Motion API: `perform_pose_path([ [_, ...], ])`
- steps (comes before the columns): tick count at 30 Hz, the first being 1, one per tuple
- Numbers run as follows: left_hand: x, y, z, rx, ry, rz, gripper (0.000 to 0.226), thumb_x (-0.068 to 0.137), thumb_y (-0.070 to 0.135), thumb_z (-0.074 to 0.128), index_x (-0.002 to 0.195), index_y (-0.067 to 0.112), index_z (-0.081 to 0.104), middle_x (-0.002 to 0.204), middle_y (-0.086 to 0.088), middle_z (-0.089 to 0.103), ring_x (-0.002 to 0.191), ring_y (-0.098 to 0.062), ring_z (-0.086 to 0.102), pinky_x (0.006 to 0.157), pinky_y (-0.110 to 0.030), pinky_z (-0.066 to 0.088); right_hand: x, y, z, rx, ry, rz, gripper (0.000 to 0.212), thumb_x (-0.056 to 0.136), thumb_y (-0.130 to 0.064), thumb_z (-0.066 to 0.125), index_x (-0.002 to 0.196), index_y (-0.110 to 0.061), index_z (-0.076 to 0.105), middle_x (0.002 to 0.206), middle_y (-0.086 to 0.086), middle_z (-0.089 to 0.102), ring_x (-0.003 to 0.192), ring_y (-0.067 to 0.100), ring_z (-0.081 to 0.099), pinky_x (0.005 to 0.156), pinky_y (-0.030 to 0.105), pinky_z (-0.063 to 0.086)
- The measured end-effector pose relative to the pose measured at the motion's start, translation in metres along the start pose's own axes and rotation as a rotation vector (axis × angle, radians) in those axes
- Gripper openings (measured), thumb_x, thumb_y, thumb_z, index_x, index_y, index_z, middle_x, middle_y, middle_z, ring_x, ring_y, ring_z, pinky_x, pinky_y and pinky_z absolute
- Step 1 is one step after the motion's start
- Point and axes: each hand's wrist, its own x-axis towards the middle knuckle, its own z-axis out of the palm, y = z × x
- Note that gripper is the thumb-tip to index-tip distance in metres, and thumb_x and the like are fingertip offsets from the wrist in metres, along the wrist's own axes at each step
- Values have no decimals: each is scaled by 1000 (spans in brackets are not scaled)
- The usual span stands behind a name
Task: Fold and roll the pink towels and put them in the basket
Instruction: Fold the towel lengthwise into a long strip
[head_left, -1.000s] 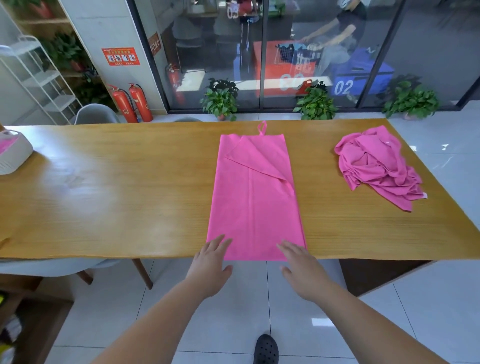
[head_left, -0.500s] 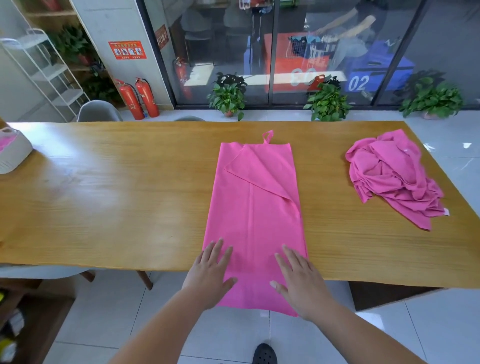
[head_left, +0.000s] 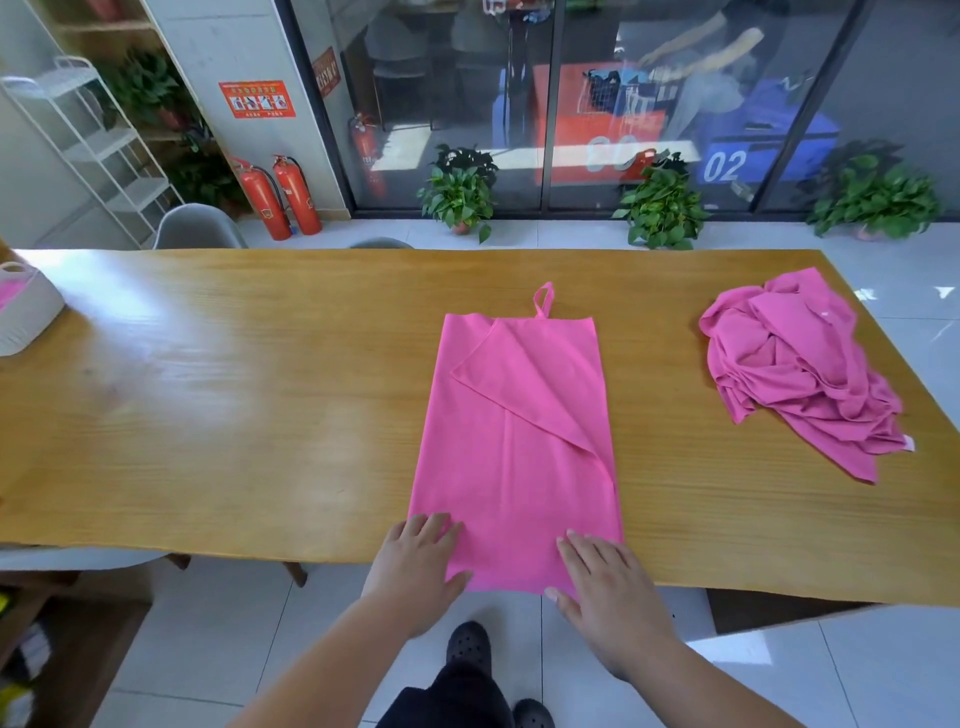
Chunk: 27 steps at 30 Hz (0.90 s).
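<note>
A pink towel (head_left: 511, 441) lies flat lengthwise on the wooden table (head_left: 234, 415), folded into a long strip with a loop at its far end and its near end hanging just over the table's front edge. My left hand (head_left: 415, 564) rests with straight fingers on the towel's near left corner. My right hand (head_left: 605, 590) lies flat on the near right corner. A crumpled heap of pink towels (head_left: 800, 369) sits on the table's right side. A white basket (head_left: 23, 312) with something pink inside stands at the far left edge, partly cut off.
A grey chair (head_left: 195, 228) and another chair back stand behind the table. Potted plants (head_left: 460, 195), two red fire extinguishers (head_left: 280, 195) and a white shelf rack (head_left: 88, 145) line the glass wall beyond. My shoes show on the tiled floor below.
The towel's near end, which hung well over the table edge half a second ago, now hangs only slightly over it. Both hands stay flat on its near corners.
</note>
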Motion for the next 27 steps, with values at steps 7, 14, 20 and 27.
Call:
perform_pose_path([
  [7, 31, -15, -11, -46, 71, 57, 60, 100, 61, 29, 151, 32, 41, 139, 7, 45, 129, -20, 46, 115, -39, 39, 36, -4, -26, -41, 101, 7, 49, 103, -62, 41, 98, -28, 75, 91, -8, 62, 84, 22, 59, 74, 41, 53],
  [14, 91, -45, -26, -156, 100, -14, 75, 106, 57, 41, 169, 27, 13, 177, -1, 2, 164, -25, 1, 130, -43, 7, 126, 2, -75, 18, -62, -32, 67, 106, -62, 31, 161, -26, 41, 172, 2, 30, 157, 29, 29, 124, 53, 32],
  [20, 128, -73, -29, -189, 95, -21, 77, 104, 56, 42, 169, 26, 14, 178, 2, -2, 164, -23, -6, 133, -43, 6, 187, -6, -98, -16, -128, -24, 72, 108, -62, 33, 169, -27, 15, 178, 0, -6, 164, 28, -2, 131, 53, 9],
  [27, 147, -91, -29, -187, 80, 4, 74, 105, 55, 37, 170, 26, 13, 178, 3, -11, 163, -27, -15, 133, -46, 2, 211, -3, -86, -55, -111, -5, 75, 109, -59, 33, 169, -20, 11, 178, 2, -1, 164, 28, 0, 132, 50, 8],
])
